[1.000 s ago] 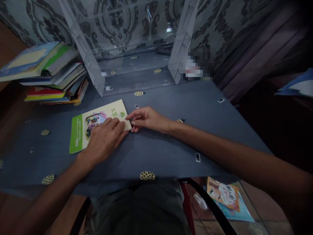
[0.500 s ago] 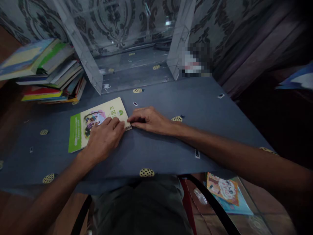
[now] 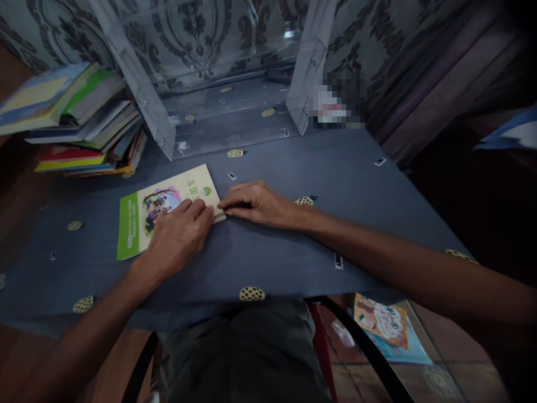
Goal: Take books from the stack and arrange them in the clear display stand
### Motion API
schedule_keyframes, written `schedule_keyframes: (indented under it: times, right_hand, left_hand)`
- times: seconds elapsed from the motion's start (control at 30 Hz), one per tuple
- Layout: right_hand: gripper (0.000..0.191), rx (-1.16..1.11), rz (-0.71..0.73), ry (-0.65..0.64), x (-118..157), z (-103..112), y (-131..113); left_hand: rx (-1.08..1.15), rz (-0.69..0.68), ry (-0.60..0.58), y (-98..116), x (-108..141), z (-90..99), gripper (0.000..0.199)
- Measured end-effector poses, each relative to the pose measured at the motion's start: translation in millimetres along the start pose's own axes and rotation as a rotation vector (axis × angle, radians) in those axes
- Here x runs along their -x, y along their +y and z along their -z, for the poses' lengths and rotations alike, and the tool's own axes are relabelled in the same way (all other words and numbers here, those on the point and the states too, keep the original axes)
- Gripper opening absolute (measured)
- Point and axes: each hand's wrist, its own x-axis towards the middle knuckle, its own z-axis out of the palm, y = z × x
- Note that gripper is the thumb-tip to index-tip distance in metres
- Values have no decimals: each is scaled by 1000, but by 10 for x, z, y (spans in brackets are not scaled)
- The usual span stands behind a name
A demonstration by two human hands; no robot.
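A paperback book [image 3: 134, 215] with a cream cover, a green band on its left and an illustration of figures under a tree lies flat on the table. My left hand [image 3: 180, 232] covers its lower right part, fingers curled together over the near edge and holding it; the thumb is hidden. At the book's right-hand corner, my right hand [image 3: 255, 204] pinches the page edges between thumb and fingertips. Part of the cover is hidden beneath my left hand.
An uneven stack of books [image 3: 92, 120] stands at the back left. Behind the book is a clear plastic rack [image 3: 168, 140] against the patterned wall. The blue tablecloth [image 3: 268, 263] has pineapple prints. More books [image 3: 381, 322] lie below the table's right front, beside a chair armrest [image 3: 361, 341].
Both hands keep the same hold on the book, which stays in place. Only a very slight shift of the whole view shows.
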Motion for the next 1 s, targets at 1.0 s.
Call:
schedule_keyframes:
  times: [1.0]
  right_hand:
    - [18, 223, 173, -57, 34, -11, 36]
  left_hand:
    - [-25, 2, -77, 10, -11, 19, 27]
